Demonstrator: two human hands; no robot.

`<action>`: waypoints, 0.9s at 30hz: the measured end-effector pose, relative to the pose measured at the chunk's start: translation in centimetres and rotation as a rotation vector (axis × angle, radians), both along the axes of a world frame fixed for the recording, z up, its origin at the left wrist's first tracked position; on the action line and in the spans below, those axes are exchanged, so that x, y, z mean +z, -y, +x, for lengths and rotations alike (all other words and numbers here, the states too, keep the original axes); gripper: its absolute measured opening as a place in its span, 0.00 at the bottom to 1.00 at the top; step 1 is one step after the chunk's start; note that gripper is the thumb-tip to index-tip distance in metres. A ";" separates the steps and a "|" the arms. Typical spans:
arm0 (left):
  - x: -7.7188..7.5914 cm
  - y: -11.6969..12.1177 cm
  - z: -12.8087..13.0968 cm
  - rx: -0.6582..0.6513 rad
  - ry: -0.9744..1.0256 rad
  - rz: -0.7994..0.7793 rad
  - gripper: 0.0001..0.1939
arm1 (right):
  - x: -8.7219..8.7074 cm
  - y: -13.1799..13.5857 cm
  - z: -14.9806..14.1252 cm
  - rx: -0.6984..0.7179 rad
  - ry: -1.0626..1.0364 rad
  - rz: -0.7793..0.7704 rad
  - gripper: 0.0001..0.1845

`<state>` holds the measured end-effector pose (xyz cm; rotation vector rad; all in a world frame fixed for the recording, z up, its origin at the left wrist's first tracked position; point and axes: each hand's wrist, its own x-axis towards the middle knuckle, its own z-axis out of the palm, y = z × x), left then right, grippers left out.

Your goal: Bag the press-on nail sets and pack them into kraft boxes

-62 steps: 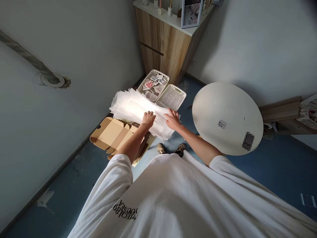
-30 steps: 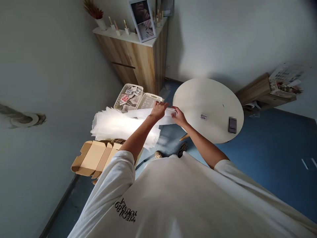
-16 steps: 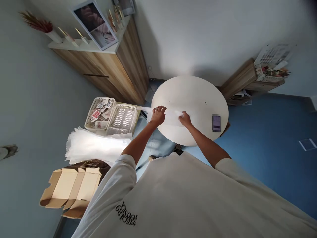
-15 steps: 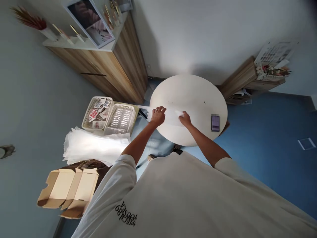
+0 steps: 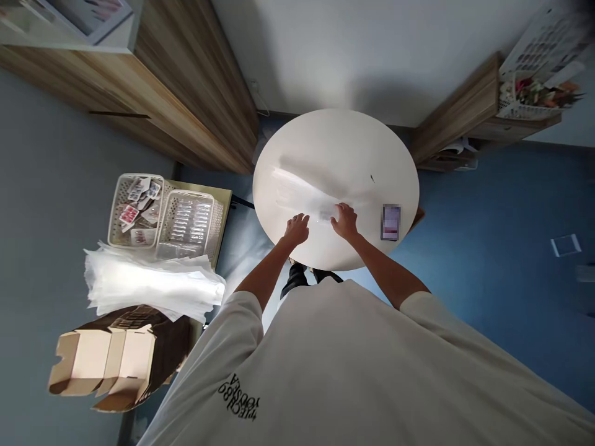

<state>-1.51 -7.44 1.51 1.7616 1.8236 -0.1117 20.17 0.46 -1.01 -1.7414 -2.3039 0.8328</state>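
A translucent white plastic sheet (image 5: 300, 191) lies on the round white table (image 5: 334, 133), its far left edge lifted and casting a shadow. My left hand (image 5: 296, 230) is at the sheet's near edge, fingers bent and closed on it. To its right, my right hand (image 5: 345, 222) pinches the same edge between thumb and fingers. Between the two hands a small greyish patch (image 5: 325, 215) shows at the sheet; I cannot make out what it is.
A phone (image 5: 390, 222) lies at the table's right side. On the left stand a white basket of small packets (image 5: 142, 207), a basket of clear plastic pieces (image 5: 189, 217), a stack of white sheets (image 5: 149, 279) and open cardboard boxes (image 5: 106, 362). A wooden cabinet (image 5: 186, 80) rises behind.
The sheet has come down from between my hands onto the table and spread away from me. My left hand has shifted to its near edge. The camera view has moved forward and tilted down.
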 end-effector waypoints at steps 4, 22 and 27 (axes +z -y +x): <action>-0.7 -1.1 0.4 -0.006 0.012 -0.011 0.27 | -0.6 -1.3 -0.1 0.096 0.043 -0.027 0.22; -3.7 -6.2 -3.7 -0.065 -0.093 -0.059 0.38 | -3.2 -2.7 1.5 -0.013 0.055 -0.184 0.32; -3.9 -7.4 -4.4 0.067 -0.225 -0.085 0.37 | -3.2 -1.8 1.5 -0.061 0.050 -0.188 0.31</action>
